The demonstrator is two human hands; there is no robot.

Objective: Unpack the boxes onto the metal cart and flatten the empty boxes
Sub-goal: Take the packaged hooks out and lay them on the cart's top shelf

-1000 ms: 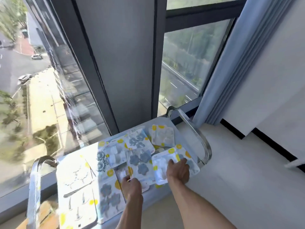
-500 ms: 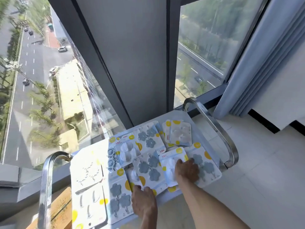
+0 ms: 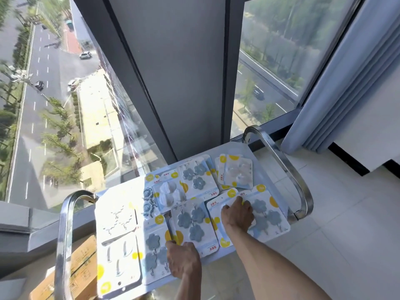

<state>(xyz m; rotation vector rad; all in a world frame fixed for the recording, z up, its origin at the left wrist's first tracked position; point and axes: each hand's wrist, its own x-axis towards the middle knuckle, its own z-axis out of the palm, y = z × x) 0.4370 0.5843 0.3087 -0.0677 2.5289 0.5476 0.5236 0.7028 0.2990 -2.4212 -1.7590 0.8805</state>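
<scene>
The metal cart (image 3: 292, 176) stands against the window, its top covered with flat packs of wall hooks. My left hand (image 3: 184, 260) is at the cart's front edge, fingers curled on the near edge of a blue flower hook pack (image 3: 194, 221), thumb on top. My right hand (image 3: 238, 215) rests on a white hook pack (image 3: 216, 213), which overlaps another blue flower pack (image 3: 268, 215) at the right end. A brown cardboard box (image 3: 80, 269) shows low on the left, below the cart's left handle (image 3: 65, 224).
Several more packs lie at the back (image 3: 237, 171) and the left (image 3: 118, 241) of the cart top. Floor-to-ceiling glass and a dark pillar (image 3: 173, 79) stand right behind the cart. A blue curtain (image 3: 337, 87) hangs at the right over white floor tiles (image 3: 346, 245).
Both hands stay on the same packs at the cart's front. My view has moved closer and shifted, so the cart sits more to the right and the cardboard box shows.
</scene>
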